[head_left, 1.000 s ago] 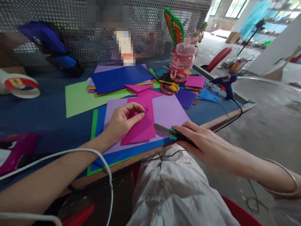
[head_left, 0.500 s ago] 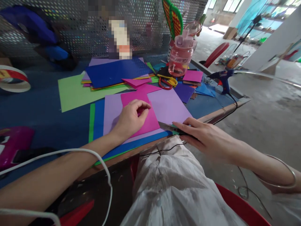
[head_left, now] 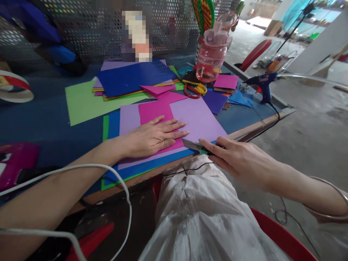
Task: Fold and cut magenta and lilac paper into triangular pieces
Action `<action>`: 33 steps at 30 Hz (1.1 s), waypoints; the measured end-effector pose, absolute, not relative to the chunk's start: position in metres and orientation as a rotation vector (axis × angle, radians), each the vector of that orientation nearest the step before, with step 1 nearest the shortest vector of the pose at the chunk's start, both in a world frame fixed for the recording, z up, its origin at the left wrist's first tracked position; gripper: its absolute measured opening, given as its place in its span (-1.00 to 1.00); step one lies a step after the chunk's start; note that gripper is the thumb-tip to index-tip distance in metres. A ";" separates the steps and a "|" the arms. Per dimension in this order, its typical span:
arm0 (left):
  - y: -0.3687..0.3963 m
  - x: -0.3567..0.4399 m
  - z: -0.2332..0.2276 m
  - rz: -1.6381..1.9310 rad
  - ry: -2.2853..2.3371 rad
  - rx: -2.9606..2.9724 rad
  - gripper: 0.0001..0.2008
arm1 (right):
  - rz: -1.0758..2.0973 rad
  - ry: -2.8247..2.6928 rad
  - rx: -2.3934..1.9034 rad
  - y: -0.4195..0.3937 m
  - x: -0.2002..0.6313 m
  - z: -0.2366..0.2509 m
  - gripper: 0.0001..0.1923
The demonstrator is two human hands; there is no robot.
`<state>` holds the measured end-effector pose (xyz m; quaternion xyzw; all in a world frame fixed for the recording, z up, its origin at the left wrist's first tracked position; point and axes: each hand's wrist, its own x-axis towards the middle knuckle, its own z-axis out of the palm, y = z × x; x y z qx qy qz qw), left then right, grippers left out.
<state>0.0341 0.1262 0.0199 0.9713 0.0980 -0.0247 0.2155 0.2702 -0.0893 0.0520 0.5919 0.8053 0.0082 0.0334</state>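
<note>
My left hand (head_left: 153,136) lies flat, fingers spread, on a magenta paper sheet (head_left: 154,110). That sheet rests on a lilac sheet (head_left: 198,119), which tops blue and green sheets at the table's near edge. My right hand (head_left: 239,159) grips a utility knife (head_left: 194,146). Its blade end points left and sits at the magenta sheet's lower right corner, close to my left fingertips.
A stack of coloured sheets (head_left: 133,81) and a light green sheet (head_left: 81,103) lie further back. Scissors (head_left: 194,90), a pink water bottle (head_left: 210,58) and a blue glue gun (head_left: 262,83) stand at the right. A tape roll (head_left: 15,90) is at the left. A perforated panel backs the table.
My left hand has gone from pinching the magenta sheet to pressing flat on it, and the sheet now lies squarer. My right hand stays on the knife.
</note>
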 end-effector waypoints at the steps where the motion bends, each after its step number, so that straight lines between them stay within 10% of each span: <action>1: 0.125 0.034 0.019 -0.063 0.275 2.692 -0.50 | 0.034 2.476 1.814 -0.090 0.270 0.052 -0.49; 33: 0.121 0.036 0.013 -0.037 0.292 2.680 -0.48 | -0.090 2.493 1.756 -0.086 0.268 0.053 -0.46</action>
